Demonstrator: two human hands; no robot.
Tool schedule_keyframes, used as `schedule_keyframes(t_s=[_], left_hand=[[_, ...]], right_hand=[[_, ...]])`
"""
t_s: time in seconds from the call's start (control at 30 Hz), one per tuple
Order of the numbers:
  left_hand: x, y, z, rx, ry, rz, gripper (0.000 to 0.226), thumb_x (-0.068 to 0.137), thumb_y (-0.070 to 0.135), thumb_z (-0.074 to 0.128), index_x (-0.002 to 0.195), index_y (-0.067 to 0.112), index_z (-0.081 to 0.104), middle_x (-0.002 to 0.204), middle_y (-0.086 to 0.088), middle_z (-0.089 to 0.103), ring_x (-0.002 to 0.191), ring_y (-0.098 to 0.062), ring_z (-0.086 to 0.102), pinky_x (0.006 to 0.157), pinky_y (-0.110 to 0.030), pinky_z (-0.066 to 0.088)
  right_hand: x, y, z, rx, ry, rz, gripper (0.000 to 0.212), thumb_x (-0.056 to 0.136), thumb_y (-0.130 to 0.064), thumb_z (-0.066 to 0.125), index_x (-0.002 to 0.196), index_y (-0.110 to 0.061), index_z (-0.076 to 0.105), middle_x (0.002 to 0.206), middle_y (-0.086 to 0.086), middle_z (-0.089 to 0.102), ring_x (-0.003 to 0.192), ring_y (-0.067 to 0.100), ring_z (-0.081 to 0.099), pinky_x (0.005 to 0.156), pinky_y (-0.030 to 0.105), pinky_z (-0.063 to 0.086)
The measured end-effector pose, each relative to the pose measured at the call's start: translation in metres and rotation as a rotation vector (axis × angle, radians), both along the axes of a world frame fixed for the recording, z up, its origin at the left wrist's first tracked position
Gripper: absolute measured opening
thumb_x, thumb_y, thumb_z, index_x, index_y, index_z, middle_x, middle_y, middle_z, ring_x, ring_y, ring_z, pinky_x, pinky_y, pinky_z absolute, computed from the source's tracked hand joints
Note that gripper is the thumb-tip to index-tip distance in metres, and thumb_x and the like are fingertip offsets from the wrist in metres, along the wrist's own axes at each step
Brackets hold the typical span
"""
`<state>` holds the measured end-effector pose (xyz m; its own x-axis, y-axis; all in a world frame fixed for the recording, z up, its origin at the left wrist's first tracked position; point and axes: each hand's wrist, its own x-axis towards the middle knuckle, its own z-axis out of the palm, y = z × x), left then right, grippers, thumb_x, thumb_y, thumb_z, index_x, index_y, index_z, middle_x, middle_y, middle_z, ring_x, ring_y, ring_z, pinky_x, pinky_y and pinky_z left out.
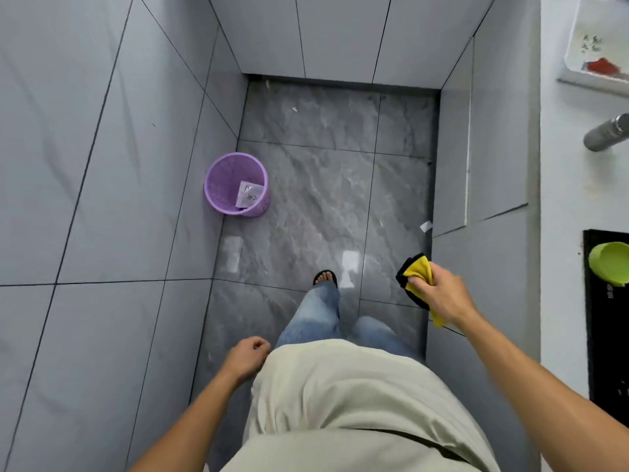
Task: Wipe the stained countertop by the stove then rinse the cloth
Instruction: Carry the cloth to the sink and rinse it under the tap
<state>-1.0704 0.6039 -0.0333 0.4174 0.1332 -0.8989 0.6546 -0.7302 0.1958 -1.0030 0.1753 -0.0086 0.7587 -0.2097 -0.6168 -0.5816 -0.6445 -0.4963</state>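
My right hand (442,294) grips a folded yellow cloth with black edging (418,272), held in the air over the floor just left of the counter front. The white countertop (561,185) runs along the right edge, with a black cooktop (604,335) set into it. My left hand (246,357) hangs by my hip with fingers curled and nothing in it.
A lime-green bowl (609,267) sits on the cooktop. Farther along the counter lie a steel bottle (606,132) and a white tray with red residue (599,59). A purple basket (236,185) stands on the grey marble floor by the left tiled wall.
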Motion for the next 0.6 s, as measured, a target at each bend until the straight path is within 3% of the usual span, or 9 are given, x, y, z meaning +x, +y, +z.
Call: schedule_keyframes(t_s=[0.13,0.23,0.33,0.5,0.6], left_hand=[[0.103,-0.014,0.003,-0.059,-0.077,0.069,0.020,0.103,0.018,0.057,0.091,0.011,0.073,0.087,-0.006,0.074,0.063,-0.015,0.059,0.053,-0.024,0.044],[0.179,-0.039,0.012,-0.119,-0.166,0.107,0.017,0.104,0.016,0.057,0.095,0.015,0.071,0.090,-0.005,0.074,0.066,-0.010,0.065,0.047,-0.013,0.044],[0.247,-0.066,0.018,-0.159,-0.231,0.060,0.018,0.101,0.021,0.059,0.092,0.027,0.072,0.090,0.003,0.079,0.074,-0.014,0.074,0.064,-0.025,0.050],[0.346,-0.098,0.012,-0.209,-0.252,-0.053,0.017,0.098,0.027,0.058,0.092,0.033,0.073,0.095,0.009,0.079,0.094,-0.020,0.076,0.092,-0.038,0.059],[0.389,-0.105,0.007,-0.172,-0.231,-0.107,0.016,0.098,0.030,0.057,0.098,0.034,0.073,0.100,0.009,0.079,0.098,-0.020,0.075,0.097,-0.042,0.058]], right_hand=[[0.017,-0.004,-0.006,-0.030,0.071,-0.063,0.015,0.096,-0.032,0.071,0.087,-0.022,0.065,0.079,-0.003,0.071,0.074,0.014,0.064,0.059,0.029,0.043],[0.024,-0.012,-0.013,-0.080,0.161,-0.105,0.018,0.095,-0.029,0.072,0.082,-0.021,0.062,0.078,0.002,0.071,0.075,0.025,0.063,0.063,0.034,0.043],[0.032,-0.022,-0.018,-0.103,0.246,-0.126,0.019,0.094,-0.027,0.072,0.080,-0.026,0.060,0.078,-0.001,0.071,0.075,0.023,0.063,0.059,0.030,0.041],[0.073,-0.046,-0.029,-0.120,0.283,-0.161,0.031,0.093,-0.022,0.073,0.070,-0.034,0.054,0.066,-0.014,0.064,0.065,0.005,0.058,0.054,0.021,0.035],[0.125,-0.064,-0.032,-0.117,0.290,-0.163,0.029,0.094,-0.023,0.072,0.072,-0.032,0.055,0.069,-0.014,0.064,0.067,0.006,0.058,0.054,0.021,0.035]])
